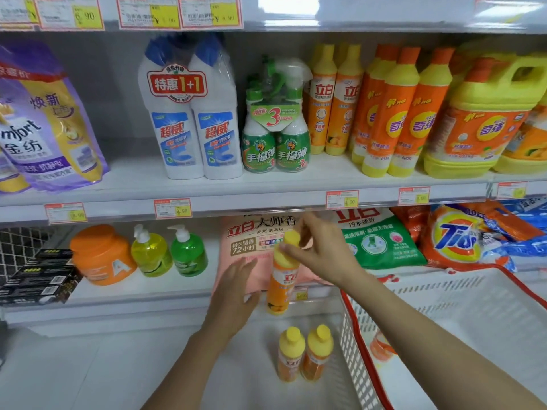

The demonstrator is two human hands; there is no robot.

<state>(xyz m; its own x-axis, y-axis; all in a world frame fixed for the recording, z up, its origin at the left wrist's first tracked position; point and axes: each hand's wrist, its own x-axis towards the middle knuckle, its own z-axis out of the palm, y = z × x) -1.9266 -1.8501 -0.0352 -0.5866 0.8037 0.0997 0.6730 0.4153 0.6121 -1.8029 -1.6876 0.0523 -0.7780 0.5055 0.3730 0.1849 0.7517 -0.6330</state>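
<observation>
Head view: the right grip (322,250), reaching in from the lower right of the frame, grasps an orange bottle (279,288) by its yellow top, with fingers curled over the cap and the thumb on the yellow shoulder. The bottle sits just right of centre in the frame, upright with a slight lean. Its base is in front of the lower shelf's edge and above the white surface below. The left grip (233,294) comes up from the bottom centre, released, with fingers straight and spread. It is just to the left of the bottle, and its fingertips lie over the lower face of a pink bag (245,241). Whether it touches the bag or the bottle cannot be told.

Below the held bottle, at the bottom centre, two matching bottles (305,353) stand side by side on the white surface, close to the wall of a white basket (473,315) with a red rim that fills the lower right.

On the lower shelf, left of the pink bag, stand a green pump bottle (188,250), a yellow pump bottle (151,251) and an orange tub (102,255). To the right of the bag lie a green bag (379,238) and a Tide bag (455,235).

On the shelf above, across the middle of the frame, stand a white twin pack (189,113), a green spray pack (276,128) and rows of orange dish-soap bottles (334,99)
</observation>
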